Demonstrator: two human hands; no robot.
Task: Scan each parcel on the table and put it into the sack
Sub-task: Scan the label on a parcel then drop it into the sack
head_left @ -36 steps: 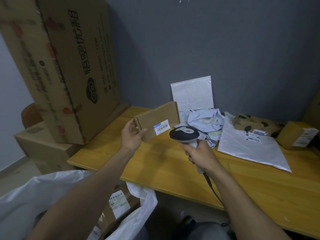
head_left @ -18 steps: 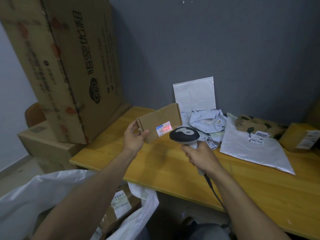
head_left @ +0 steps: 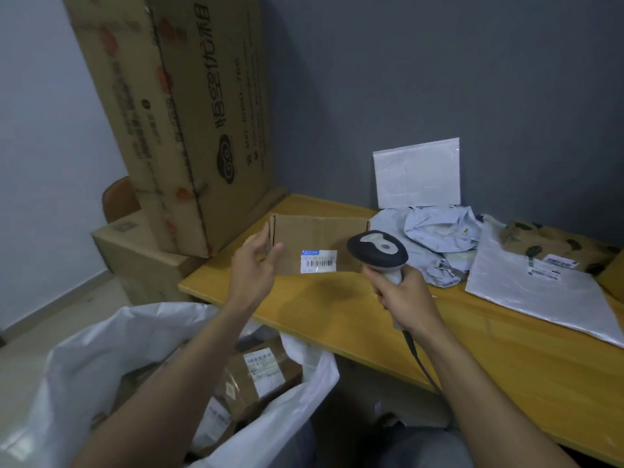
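My left hand (head_left: 255,265) pinches only the left end of the flat cardboard box (head_left: 317,238), thumb on the labelled face and fingers round the edge. The box juts out sideways above the near-left corner of the wooden table (head_left: 472,349). I judge that hold thin. On the swing down to the white sack (head_left: 101,349) under my left forearm, the box could pivot and slip. It could also catch the slack rim and drop to the floor. Its barcode label (head_left: 318,261) faces me, and no scan light shows on it, so I could bag it unread. My right hand (head_left: 405,295) is wrapped round the handle of the barcode scanner (head_left: 378,246), head up beside the label, cable (head_left: 415,352) trailing below my wrist.
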